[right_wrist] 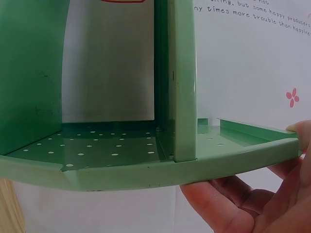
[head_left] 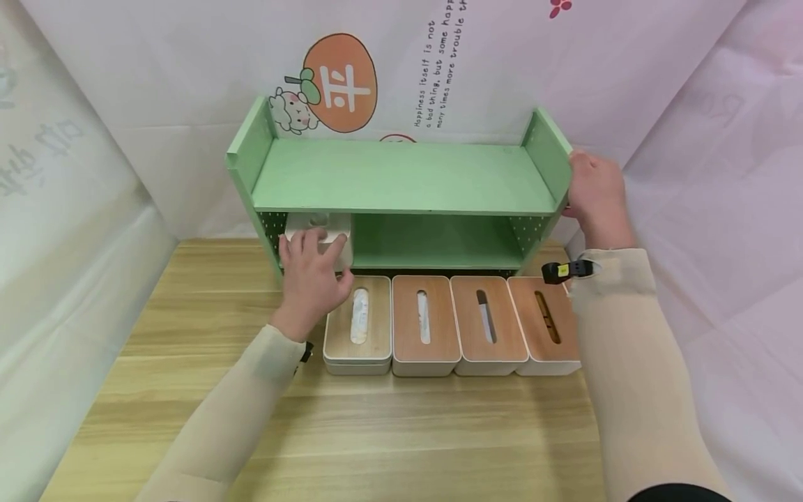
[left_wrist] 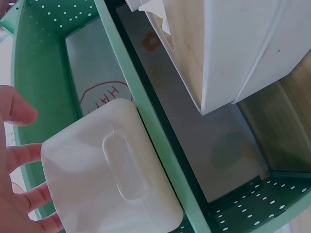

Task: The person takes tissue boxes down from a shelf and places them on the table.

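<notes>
My left hand reaches into the lower left of a green two-tier shelf. Its fingers are spread against a white box standing in the lower tier. In the left wrist view the fingertips touch one edge of this white box, which has an oval recess; the thumb is apart from it. At the shelf's right side, my right hand grips the edge of the side panel. Some of its fingers wrap the panel's outer face in the right wrist view.
Several white tissue boxes with wooden lids stand side by side in front of the shelf on a wooden table. Slots in the lids show white tissue in some. A printed white cloth hangs behind and at both sides.
</notes>
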{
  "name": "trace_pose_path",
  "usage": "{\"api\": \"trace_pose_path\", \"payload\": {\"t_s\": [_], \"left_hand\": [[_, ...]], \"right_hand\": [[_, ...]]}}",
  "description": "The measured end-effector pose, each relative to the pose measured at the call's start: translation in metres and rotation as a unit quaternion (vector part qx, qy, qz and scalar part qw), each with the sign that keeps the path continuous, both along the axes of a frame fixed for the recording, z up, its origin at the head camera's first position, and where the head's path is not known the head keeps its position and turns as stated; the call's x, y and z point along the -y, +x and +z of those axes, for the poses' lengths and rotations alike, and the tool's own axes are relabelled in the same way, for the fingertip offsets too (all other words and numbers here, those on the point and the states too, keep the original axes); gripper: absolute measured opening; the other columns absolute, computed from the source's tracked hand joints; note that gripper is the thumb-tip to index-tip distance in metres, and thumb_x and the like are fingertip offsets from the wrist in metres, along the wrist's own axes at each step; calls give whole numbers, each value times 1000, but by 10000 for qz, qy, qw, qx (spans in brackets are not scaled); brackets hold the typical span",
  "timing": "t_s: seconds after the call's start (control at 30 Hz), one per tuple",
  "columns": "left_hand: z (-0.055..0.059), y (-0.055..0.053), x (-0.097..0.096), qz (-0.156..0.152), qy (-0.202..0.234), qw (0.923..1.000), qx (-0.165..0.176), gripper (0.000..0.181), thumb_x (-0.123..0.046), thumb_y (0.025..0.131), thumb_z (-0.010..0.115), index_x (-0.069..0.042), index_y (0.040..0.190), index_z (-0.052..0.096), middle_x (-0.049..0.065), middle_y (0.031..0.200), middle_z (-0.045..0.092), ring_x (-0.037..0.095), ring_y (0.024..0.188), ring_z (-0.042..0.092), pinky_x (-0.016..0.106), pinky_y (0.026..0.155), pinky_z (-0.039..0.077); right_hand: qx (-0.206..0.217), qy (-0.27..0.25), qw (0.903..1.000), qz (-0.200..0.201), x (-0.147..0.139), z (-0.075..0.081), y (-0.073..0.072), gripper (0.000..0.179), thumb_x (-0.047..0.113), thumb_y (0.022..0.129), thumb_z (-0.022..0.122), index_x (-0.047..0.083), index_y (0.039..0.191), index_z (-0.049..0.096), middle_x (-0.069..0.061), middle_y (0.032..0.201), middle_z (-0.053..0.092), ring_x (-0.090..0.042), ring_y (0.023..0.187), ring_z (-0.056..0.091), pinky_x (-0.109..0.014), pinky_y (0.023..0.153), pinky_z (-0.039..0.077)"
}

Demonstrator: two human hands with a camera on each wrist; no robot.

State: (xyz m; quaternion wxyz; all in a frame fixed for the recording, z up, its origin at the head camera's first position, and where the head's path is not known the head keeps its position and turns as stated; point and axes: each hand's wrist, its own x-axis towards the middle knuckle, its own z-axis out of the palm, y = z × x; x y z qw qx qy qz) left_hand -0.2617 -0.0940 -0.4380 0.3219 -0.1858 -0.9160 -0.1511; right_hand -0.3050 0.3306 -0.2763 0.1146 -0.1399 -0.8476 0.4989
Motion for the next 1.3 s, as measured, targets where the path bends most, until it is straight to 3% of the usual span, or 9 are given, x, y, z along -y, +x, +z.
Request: {"api": "trace_pose_path", "payload": {"t_s": [0.13,0.3,0.67,0.77,1.0,1.3], "left_hand": [[-1,8,-1,-146,-28,9999,-13,45,-26,80,65,-12,123,65,21,124,50,47,117,41,75,103,18],[-4,19,-5,-281,96,9990,-327,47,-21,75,70,-11,121,66,22,120,51,46,113,43,77,99,19],[-9,29,-8,-374,214,9985,-349,47,-22,77,67,-11,123,65,22,120,48,46,113,41,79,98,20],[-9,34,-9,-400,212,9985,-295,47,-22,78,66,-11,123,65,22,121,47,45,115,40,77,100,19],[-7,43,-13,-477,314,9980,-260,44,-23,80,64,-10,122,65,23,119,46,46,115,40,76,103,17],[-10,48,-12,-530,394,9972,-359,42,-23,79,64,-8,118,66,23,115,45,45,113,40,76,103,17]], "right_hand": [[38,25,10000,2,-2,-1,0,52,50,106,31,11,113,64,-4,106,59,-18,90,62,-28,67,58],[40,-14,10000,5,-2,-1,-1,52,50,105,32,10,114,64,-4,106,59,-18,91,61,-28,68,58],[72,-185,9998,42,-2,-1,0,57,53,105,33,14,136,61,-5,113,59,-18,94,61,-28,69,58],[74,-124,9999,41,-2,0,0,58,54,104,32,14,133,62,-5,111,58,-18,93,61,-28,69,58],[43,25,10000,18,0,3,0,54,53,105,31,10,109,62,-5,101,56,-17,86,59,-28,67,58],[90,57,9999,37,0,1,1,59,55,104,30,11,125,63,-4,106,56,-17,89,59,-28,67,58]]}}
